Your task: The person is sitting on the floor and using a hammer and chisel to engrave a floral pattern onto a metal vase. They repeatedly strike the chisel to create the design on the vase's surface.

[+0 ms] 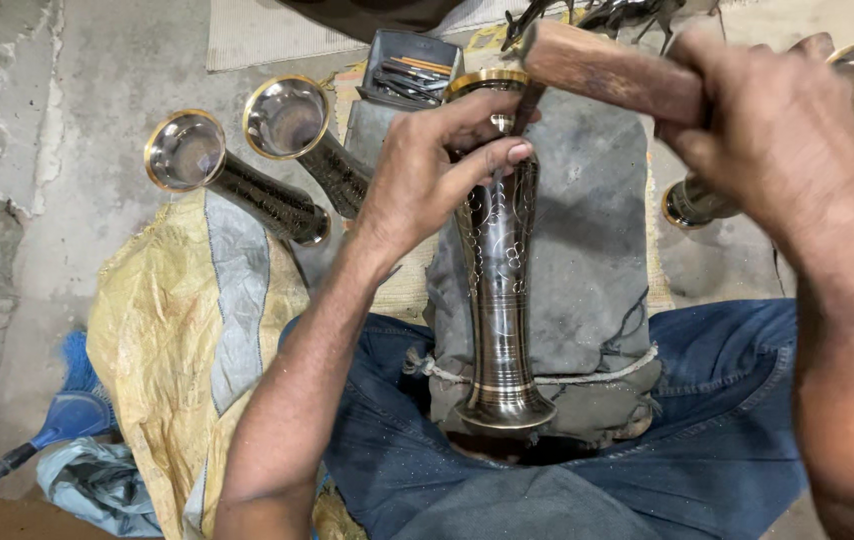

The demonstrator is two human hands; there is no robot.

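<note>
The left hand (427, 170) pinched a thin chisel (519, 125) against the dark engraved brass vase (500, 270) lying on a grey cushion (587, 220); the right hand (767, 120) gripped a wooden mallet (607, 70). A small box (409, 68) held metal tools.

My left hand (437, 165) pinches a thin metal chisel (522, 115) against the engraved dark vase (500, 290), which lies along a grey padded cushion (587, 230) on my lap. My right hand (777, 130) grips a wooden mallet (607, 72) above the chisel. Two similar vases (247, 180) lie left, beside a yellow sack (167, 330). A tray of tools (412, 70) sits behind.
</note>
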